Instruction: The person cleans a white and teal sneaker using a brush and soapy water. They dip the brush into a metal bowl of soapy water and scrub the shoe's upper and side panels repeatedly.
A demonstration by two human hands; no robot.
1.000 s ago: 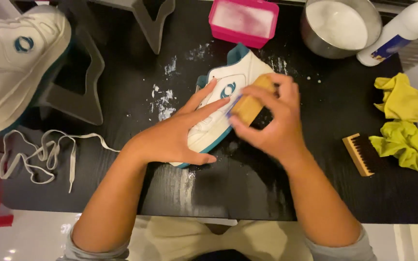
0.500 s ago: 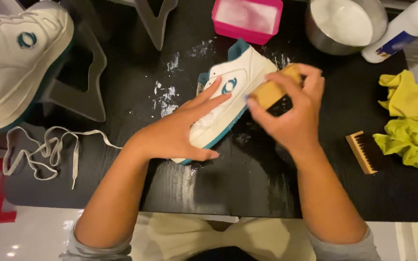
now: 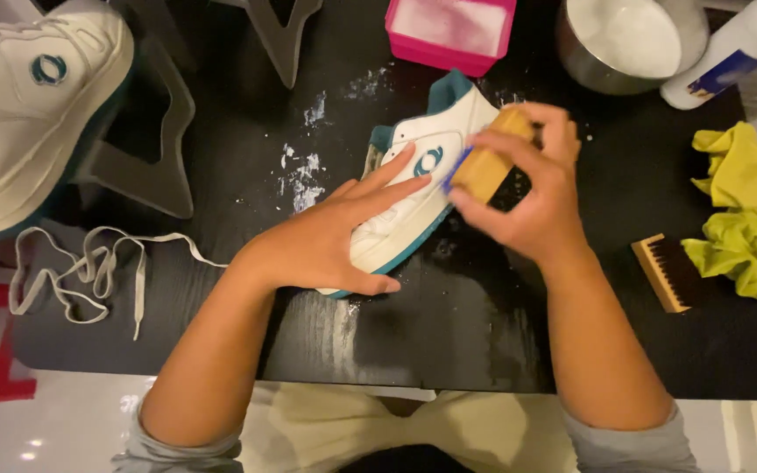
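Since before, my right hand (image 3: 541,206), clamped on the brush (image 3: 491,162), slid up the shoe (image 3: 418,188); left hand (image 3: 330,241) presses flat, scrubbing unfinished.

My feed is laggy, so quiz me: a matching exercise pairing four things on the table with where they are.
Things:
1. wooden brush
2. shoelaces
3. yellow cloths
4. pink tub

Places:
A. right edge of the table
B. in the right hand
C. top centre, beyond the sneaker
D. left, loose on the table

Pairs: 1-B, 2-D, 3-A, 4-C
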